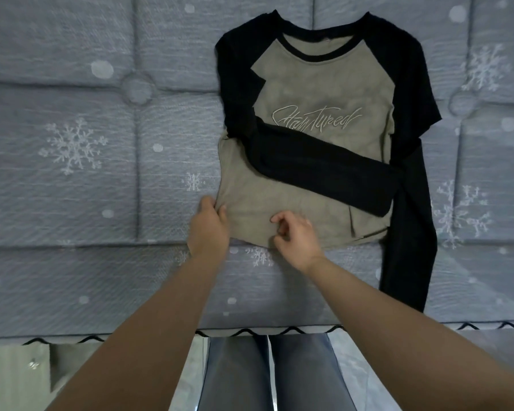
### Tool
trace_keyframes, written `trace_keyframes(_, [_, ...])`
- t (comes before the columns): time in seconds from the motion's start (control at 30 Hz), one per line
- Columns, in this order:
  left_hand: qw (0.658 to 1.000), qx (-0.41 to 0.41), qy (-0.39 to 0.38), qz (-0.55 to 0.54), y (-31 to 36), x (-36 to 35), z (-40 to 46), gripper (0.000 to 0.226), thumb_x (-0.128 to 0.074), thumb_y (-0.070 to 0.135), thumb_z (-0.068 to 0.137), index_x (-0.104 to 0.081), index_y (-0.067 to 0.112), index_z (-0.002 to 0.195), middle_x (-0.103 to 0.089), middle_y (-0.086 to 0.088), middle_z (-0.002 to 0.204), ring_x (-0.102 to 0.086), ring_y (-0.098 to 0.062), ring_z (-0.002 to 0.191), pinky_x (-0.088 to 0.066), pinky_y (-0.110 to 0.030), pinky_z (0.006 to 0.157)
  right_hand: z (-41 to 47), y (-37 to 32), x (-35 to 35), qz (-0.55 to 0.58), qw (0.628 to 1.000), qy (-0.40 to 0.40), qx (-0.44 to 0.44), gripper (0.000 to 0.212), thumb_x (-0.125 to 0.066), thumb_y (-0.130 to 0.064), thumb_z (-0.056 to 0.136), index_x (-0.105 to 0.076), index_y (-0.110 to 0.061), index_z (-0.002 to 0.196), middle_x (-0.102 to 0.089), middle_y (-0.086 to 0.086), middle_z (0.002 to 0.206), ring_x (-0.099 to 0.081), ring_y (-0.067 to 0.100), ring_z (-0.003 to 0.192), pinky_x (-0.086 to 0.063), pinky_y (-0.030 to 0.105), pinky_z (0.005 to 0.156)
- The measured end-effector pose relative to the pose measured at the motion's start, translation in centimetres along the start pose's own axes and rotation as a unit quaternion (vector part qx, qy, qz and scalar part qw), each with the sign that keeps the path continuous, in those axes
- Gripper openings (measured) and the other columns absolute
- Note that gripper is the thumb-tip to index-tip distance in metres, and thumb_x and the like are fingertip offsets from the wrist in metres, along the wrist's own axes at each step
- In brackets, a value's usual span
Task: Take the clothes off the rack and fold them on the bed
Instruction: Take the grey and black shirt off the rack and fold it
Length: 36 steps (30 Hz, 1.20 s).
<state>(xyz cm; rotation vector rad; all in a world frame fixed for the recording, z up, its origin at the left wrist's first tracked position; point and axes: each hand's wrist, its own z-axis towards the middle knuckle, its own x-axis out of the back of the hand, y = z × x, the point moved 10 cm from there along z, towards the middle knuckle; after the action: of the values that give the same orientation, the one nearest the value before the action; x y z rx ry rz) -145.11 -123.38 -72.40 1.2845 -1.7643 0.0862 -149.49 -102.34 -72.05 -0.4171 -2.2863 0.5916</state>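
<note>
One garment is in hand here: a long-sleeved shirt [306, 123] with a grey-green body and black sleeves, lying face up and flat on the bed [72, 173], collar at the far side and hem at the near side, close to the bed's near edge. Its long axis runs near to far, straight away from the person. The left-side sleeve [318, 170] is already folded across the chest, slanting down to the right; the right-side sleeve [410, 232] still hangs loose, trailing down past the hem toward the near edge.

Both hands sit at the hem. The left hand [209, 223] grips the near-left corner of the shirt, its thumb over the fabric and the fingers curled at the edge. The right hand [297, 232] rests near the middle of the hem with fingers curled in a narrow pinch; it looks to be nipping the cloth, though blur makes the contact hard to confirm.

What the next move seems to turn on is that both hands are crowded on the left half of the hem, while the unfolded sleeve lies well to the right. The right hand is the nearer one to it. I judge that either the sleeve gets brought in first, or the hem is lifted away toward the collar along that long axis.
</note>
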Motion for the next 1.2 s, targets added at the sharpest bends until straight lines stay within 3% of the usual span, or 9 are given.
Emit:
trace_keyframes(0.07, [0.998,-0.023,0.035,0.04,0.5,0.8,-1.0,0.021,-0.057,0.029,0.097,-0.049,0.012,0.108,-0.062,-0.01,0.094,-0.061,-0.032,0.086,-0.045,-0.04,0.071,0.0,1.0,0.7,0.085,0.996,-0.003,-0.019,0.028,-0.058,-0.001,0.087,-0.065,-0.021,0.106,-0.061,-0.003,0.096,-0.057,0.014,0.091,-0.049,0.031,0.088])
trace_keyframes(0.2, [0.961,-0.164,0.148,0.164,4.5,2.7,-2.9,0.038,-0.073,0.015,0.077,-0.056,0.015,0.111,-0.059,-0.006,0.11,-0.053,-0.027,0.108,-0.039,-0.042,0.095,-0.5,2.9,5.6,0.155,0.968,0.187,-0.058,0.025,-0.053,-0.002,0.092,-0.067,-0.02,0.102,-0.065,-0.005,0.102,-0.061,0.008,0.096,-0.051,0.026,0.09])
trace_keyframes(0.33, [0.893,-0.385,0.009,0.232,10.2,-3.4,-4.7,0.042,-0.063,0.016,0.076,-0.058,0.016,0.117,-0.048,-0.007,0.145,-0.035,-0.026,0.142,-0.028,-0.045,0.117,-0.2,6.4,5.2,0.186,0.957,0.166,-0.149,0.022,-0.054,-0.005,0.093,-0.067,-0.02,0.103,-0.065,-0.003,0.088,-0.063,0.019,0.085,-0.054,0.04,0.089])
trace_keyframes(0.47, [0.797,-0.483,-0.121,0.342,12.5,-10.1,-8.0,0.04,-0.063,0.023,0.079,-0.058,0.016,0.119,-0.051,-0.007,0.134,-0.044,-0.029,0.128,-0.035,-0.037,0.104,-0.8,8.7,5.7,0.345,0.889,0.185,-0.237,0.022,-0.052,-0.004,0.094,-0.065,-0.022,0.095,-0.069,0.003,0.088,-0.068,0.019,0.08,-0.057,0.038,0.088])
trace_keyframes(0.6, [0.791,-0.462,-0.138,0.378,14.0,-11.8,-8.9,0.039,-0.059,0.03,0.084,-0.05,0.018,0.121,-0.051,-0.005,0.12,-0.045,-0.026,0.112,-0.036,-0.035,0.091,-4.4,13.2,10.1,0.338,0.806,0.347,-0.341,0.011,-0.059,-0.015,0.092,-0.059,-0.02,0.102,-0.062,-0.005,0.084,-0.066,0.024,0.093,-0.053,0.038,0.09])
trace_keyframes(0.7, [0.809,-0.438,-0.174,0.352,15.0,-13.1,-9.0,0.041,-0.06,0.028,0.088,-0.048,0.019,0.126,-0.051,-0.005,0.12,-0.048,-0.024,0.114,-0.038,-0.033,0.089,-6.4,16.4,11.3,0.348,0.761,0.369,-0.404,0.032,-0.066,-0.02,0.091,-0.054,-0.014,0.12,-0.06,0.005,0.114,-0.055,0.02,0.093,-0.046,0.032,0.08])
trace_keyframes(0.83, [0.814,-0.464,-0.196,0.288,17.1,-14.7,-10.2,0.041,-0.063,0.023,0.087,-0.05,0.02,0.127,-0.046,-0.002,0.116,-0.049,-0.019,0.107,-0.039,-0.029,0.085,-6.5,18.5,13.2,0.301,0.787,0.37,-0.391,0.052,-0.073,-0.025,0.087,-0.049,-0.014,0.132,-0.048,0.013,0.135,-0.054,0.023,0.105,-0.04,0.03,0.08])
trace_keyframes(0.97, [0.807,-0.489,-0.182,0.276,18.9,-16.0,-11.4,0.047,-0.066,0.023,0.086,-0.052,0.019,0.131,-0.045,-0.001,0.125,-0.047,-0.018,0.114,-0.044,-0.031,0.095,-4.7,17.5,15.5,0.207,0.86,0.37,-0.284,0.06,-0.071,-0.033,0.086,-0.049,-0.023,0.141,-0.045,0.008,0.131,-0.049,0.022,0.114,-0.04,0.028,0.092])
trace_keyframes(1.2, [0.78,-0.514,-0.139,0.328,20.8,-18.1,-12.0,0.062,-0.067,0.021,0.082,-0.048,0.021,0.141,-0.034,-0.005,0.152,-0.033,-0.025,0.137,-0.026,-0.037,0.116,-3.2,18.9,17.4,0.137,0.889,0.343,-0.272,0.018,-0.069,-0.031,0.091,-0.062,-0.018,0.102,-0.062,0.005,0.105,-0.06,0.021,0.095,-0.053,0.04,0.086])
